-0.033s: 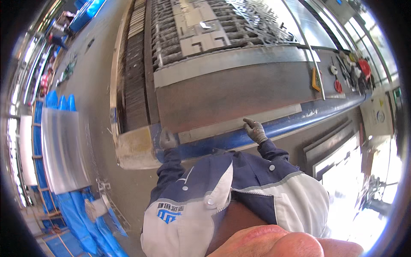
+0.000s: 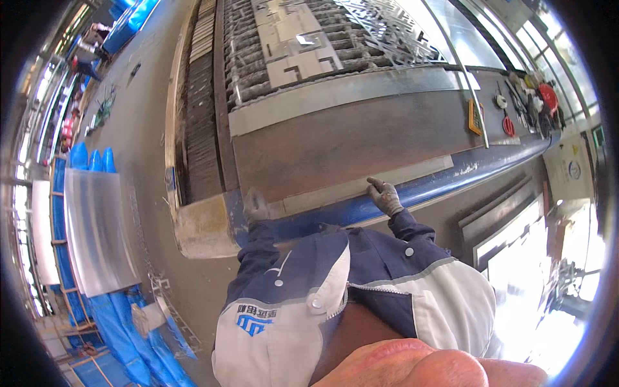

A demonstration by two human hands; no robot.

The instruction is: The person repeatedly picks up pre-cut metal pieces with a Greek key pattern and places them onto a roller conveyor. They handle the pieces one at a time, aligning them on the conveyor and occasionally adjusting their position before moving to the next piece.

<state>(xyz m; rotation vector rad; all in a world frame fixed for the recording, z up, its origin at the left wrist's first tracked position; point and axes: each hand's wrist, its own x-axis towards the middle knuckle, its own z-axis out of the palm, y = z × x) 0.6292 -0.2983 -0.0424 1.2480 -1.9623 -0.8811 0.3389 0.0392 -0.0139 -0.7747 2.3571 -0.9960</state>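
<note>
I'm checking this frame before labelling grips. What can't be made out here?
- Head view: whether the left hand grips or just rests on the blue rail; the glove is small and the fingers are foreshortened.
- Right hand: its palm is turned away, so contact with the pale metal strip is unclear.
- Small tools at the far right: too small and warped by the fisheye rim.

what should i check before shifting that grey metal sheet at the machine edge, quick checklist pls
1. Gloves on both hands: ok; left hand and right hand wear grey gloves.
2. Both hands on the grey sheet near edge: ok, by the look of it.
3. Grip closed around the edge: cannot tell.
4. Loose tools off the sheet: ok; they lie at the far right end.
5. Cut parts on the slat bed: not ok if the sheet slides that way.
</note>
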